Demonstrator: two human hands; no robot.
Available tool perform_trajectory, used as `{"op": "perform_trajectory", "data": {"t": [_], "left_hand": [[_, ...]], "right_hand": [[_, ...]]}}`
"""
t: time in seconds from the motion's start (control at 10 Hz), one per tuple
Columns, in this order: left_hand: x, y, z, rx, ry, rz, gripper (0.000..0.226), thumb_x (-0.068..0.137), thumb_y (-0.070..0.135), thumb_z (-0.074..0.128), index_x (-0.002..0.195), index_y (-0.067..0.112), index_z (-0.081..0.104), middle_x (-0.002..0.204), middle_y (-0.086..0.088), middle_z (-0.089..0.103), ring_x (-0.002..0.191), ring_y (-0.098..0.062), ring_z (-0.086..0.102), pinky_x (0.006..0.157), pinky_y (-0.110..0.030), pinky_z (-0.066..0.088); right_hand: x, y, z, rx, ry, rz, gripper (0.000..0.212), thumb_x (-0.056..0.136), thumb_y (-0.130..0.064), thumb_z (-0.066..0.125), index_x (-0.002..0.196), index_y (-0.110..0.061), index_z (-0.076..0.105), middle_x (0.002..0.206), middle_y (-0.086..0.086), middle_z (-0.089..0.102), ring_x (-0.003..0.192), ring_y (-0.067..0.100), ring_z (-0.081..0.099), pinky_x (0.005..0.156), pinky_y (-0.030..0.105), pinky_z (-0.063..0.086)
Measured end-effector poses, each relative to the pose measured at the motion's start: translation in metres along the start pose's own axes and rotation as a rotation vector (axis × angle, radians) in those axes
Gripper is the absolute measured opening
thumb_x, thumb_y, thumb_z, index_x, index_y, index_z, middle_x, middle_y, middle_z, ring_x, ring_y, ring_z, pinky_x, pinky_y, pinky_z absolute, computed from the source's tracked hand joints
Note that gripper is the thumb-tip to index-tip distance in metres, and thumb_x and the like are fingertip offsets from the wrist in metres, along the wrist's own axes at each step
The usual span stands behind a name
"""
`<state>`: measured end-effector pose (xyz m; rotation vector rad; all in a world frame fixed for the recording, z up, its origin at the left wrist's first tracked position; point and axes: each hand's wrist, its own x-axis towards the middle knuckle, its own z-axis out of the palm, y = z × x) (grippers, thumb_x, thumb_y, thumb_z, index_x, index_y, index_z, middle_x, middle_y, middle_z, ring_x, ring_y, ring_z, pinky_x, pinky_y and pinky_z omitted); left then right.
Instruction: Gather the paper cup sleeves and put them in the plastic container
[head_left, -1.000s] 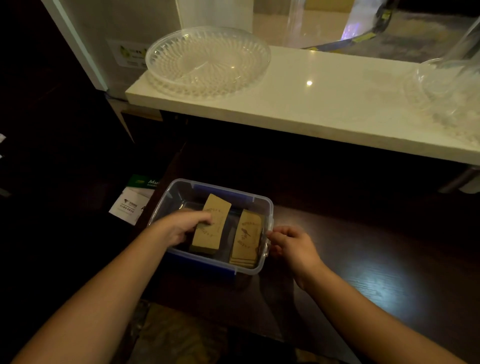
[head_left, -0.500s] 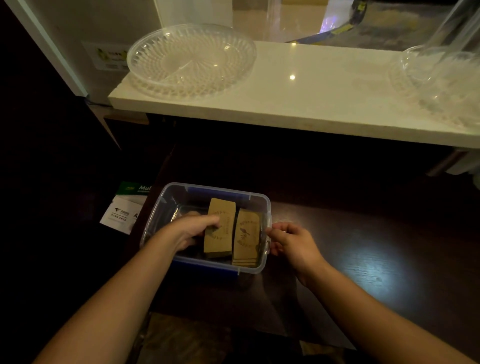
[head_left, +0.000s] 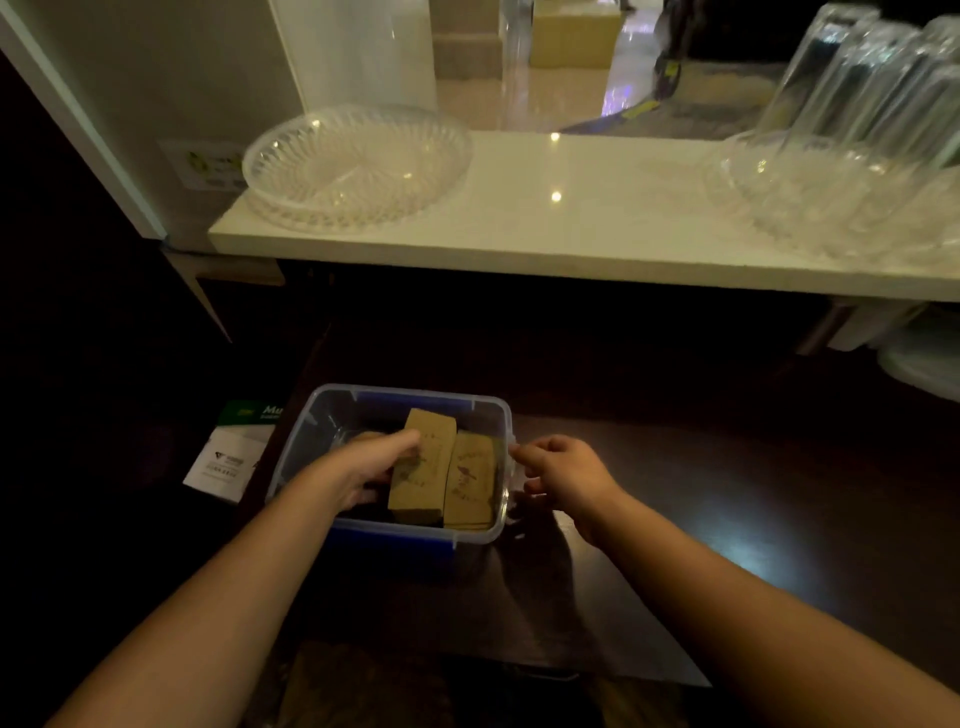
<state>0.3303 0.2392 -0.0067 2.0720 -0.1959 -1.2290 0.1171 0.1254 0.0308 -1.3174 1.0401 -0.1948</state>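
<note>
A clear plastic container with blue clips stands on the dark wooden table. Inside it lie two stacks of brown paper cup sleeves: a left stack and a right stack against the right wall. My left hand reaches into the container and grips the left stack from its left side, thumb on top. My right hand is outside, its fingers on the container's right rim and clip.
A white marble shelf overhangs behind, carrying a clear patterned plastic dish and stacked clear trays and cups. A green-and-white leaflet lies left of the container. Dark tabletop extends to the right.
My left hand has slid the left sleeve stack rightward until it sits beside the right stack. My right hand has stayed on the container's right edge.
</note>
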Motion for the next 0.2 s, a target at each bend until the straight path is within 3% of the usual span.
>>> {"op": "perform_trajectory", "data": {"t": [0.1,0.2], "left_hand": [[-0.021,0.000,0.006,0.045,0.175,0.142,0.045,0.077,0.045,0.064,0.118,0.026,0.058,0.117,-0.004,0.065,0.110,-0.027,0.058,0.095,-0.048,0.046],[-0.062,0.010,0.012,0.224,0.350,0.360,0.051,0.087,0.037,0.060,0.133,0.022,0.048,0.127,-0.011,0.061,0.112,-0.030,0.058,0.094,-0.051,0.050]], "right_hand": [[-0.014,-0.007,-0.017,-0.164,0.063,-0.152,0.016,0.086,-0.034,0.066,0.093,-0.020,0.062,0.086,0.001,0.065,0.073,0.014,0.062,0.062,0.030,0.055],[-0.037,-0.022,-0.038,-0.438,0.216,-0.316,0.038,0.085,-0.039,0.066,0.114,-0.016,0.062,0.105,0.005,0.069,0.094,0.022,0.065,0.080,0.038,0.056]]}}
